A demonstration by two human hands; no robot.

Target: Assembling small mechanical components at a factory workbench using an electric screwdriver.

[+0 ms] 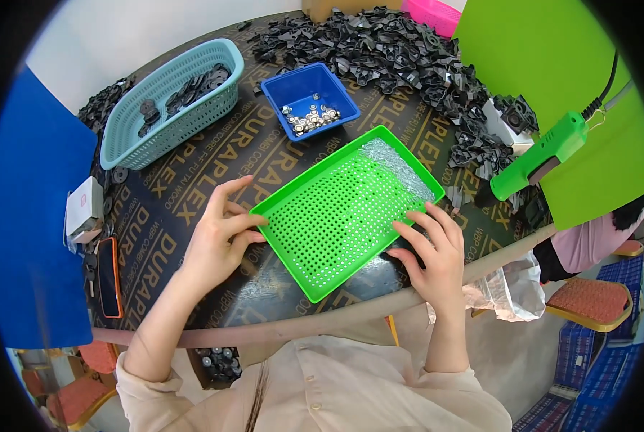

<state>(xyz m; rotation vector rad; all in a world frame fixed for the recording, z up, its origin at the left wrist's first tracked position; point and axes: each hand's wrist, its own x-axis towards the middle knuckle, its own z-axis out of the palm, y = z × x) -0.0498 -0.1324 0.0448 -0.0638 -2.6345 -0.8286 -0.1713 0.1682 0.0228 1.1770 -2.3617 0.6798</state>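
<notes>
A shallow green perforated tray (336,223) lies at a slant on the table in front of me. Crinkled clear or silvery film covers the far right end of its floor. My left hand (221,236) has the tray's left corner between fingers and thumb, its index finger lifted off. At the right side, my right hand (437,255) curls its fingertips over the rim, with the thumb outside the near wall. Just beyond the tray stands a blue square bin (312,83) with small round silver metal parts (311,119) inside.
A light-blue basket (171,108) with black discs stands far left. Black parts (372,50) heap along the back. A green corded hand tool (542,158) hangs at right. An orange-edged phone (109,277) and a white box (84,209) lie left; a person (596,241) is at right.
</notes>
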